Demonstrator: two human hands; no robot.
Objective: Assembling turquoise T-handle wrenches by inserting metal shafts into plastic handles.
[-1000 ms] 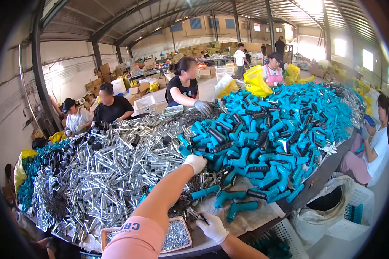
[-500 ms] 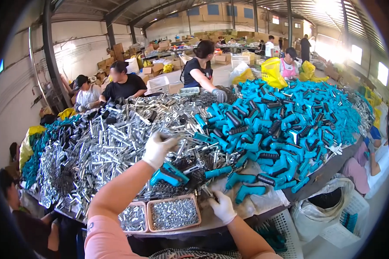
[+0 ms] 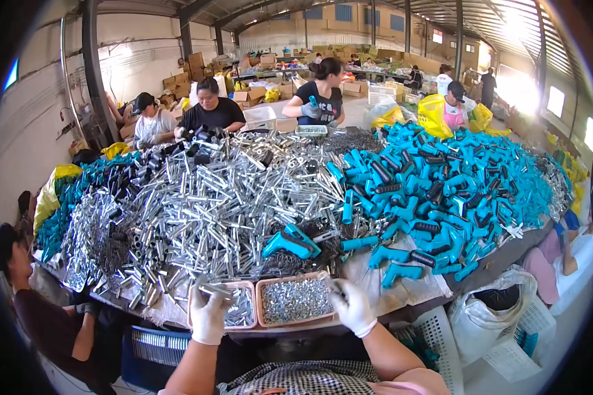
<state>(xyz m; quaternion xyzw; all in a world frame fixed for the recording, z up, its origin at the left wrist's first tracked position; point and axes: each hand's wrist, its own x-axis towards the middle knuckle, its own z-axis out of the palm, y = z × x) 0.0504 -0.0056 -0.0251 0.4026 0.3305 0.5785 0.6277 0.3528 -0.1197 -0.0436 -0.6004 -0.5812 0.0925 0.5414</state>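
My left hand, in a white glove, is closed round a silver metal tube beside the left small tray, which holds slim metal pins. My right hand, gloved the same way, pinches a small metal part at the right edge of the other tray, full of tiny shiny metal pieces. Its exact kind is blurred. Beyond the trays, two teal pistol-shaped housings rest on a wide heap of silver tubes.
Many teal housings with black grips are heaped at the right. A white sack and a perforated white crate stand below the table edge. Several co-workers sit or stand around the table; one is close on my left.
My left hand has drawn back from the heap toward the trays and now holds a tube. My right hand has stayed near the tray. The view has shifted; the co-worker opposite has straightened up.
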